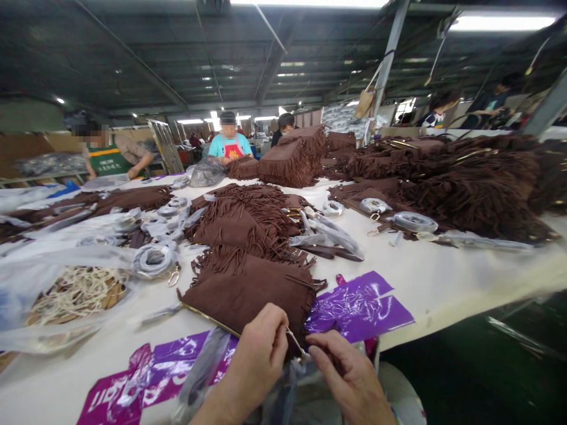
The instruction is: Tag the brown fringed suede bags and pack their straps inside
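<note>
My left hand (261, 348) is closed in a pinch on one end of a thin pale cord (291, 334). The cord slants down to my right hand (343, 372), whose thumb and forefinger close around its other end near a small shiny fitting (303, 354). Directly behind my hands lies a dark brown fringed suede-look bag (252, 289) with a gold-coloured edge. Grey plastic-wrapped strap material (283, 383) hangs below my fingers, partly hidden by them. Purple printed plastic film (361, 307) lies beside the bag on the right.
Coiled wrapped straps (155, 260) and a clear bag of pale strings (80, 292) lie to the left. Brown fringed bags (478, 183) are heaped at right. The white table (447, 271) ends at lower right. Across it stand co-workers, one in a red apron (231, 150).
</note>
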The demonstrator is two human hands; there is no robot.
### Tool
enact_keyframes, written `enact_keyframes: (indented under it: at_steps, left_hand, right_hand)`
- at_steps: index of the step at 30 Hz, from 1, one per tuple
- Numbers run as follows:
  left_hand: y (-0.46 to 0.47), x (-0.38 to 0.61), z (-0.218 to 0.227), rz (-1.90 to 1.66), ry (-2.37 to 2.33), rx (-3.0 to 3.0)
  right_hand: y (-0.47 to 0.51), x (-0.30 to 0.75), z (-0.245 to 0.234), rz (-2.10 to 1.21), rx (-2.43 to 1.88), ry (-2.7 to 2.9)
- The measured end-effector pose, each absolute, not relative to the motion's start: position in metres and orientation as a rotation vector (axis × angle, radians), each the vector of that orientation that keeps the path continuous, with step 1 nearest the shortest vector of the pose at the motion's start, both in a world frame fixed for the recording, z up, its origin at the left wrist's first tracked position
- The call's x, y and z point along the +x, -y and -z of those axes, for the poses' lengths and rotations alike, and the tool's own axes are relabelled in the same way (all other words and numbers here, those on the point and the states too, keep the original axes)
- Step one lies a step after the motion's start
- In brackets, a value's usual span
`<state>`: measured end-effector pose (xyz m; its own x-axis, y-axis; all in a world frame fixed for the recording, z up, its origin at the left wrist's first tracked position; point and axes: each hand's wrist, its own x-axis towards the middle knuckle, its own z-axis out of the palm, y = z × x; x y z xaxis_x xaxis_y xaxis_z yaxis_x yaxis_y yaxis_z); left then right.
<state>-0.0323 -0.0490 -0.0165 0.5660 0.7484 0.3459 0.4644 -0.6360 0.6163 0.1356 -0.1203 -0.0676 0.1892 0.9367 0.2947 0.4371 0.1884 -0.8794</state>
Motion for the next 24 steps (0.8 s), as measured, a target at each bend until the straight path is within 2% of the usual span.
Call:
enact_keyframes:
  at_steps: [8, 16, 24]
  left_hand:
    - [0.037, -0.020, -0.008, -0.937, -0.866, 2.268]
    - [0.043, -0.019, 0.012, -0.868, -0.953, 1.760]
    - [0.041, -0.015, 0.018, -0.810, -0.852, 1.611]
  right_hand:
    - [0.093, 0.131, 0.033, -0.646, -1.271, 1.555]
    - [0.093, 0.134, 0.056, -0.823, -1.317, 1.374]
    - [0.097, 0.124, 0.042, -0.616, -1.254, 1.364]
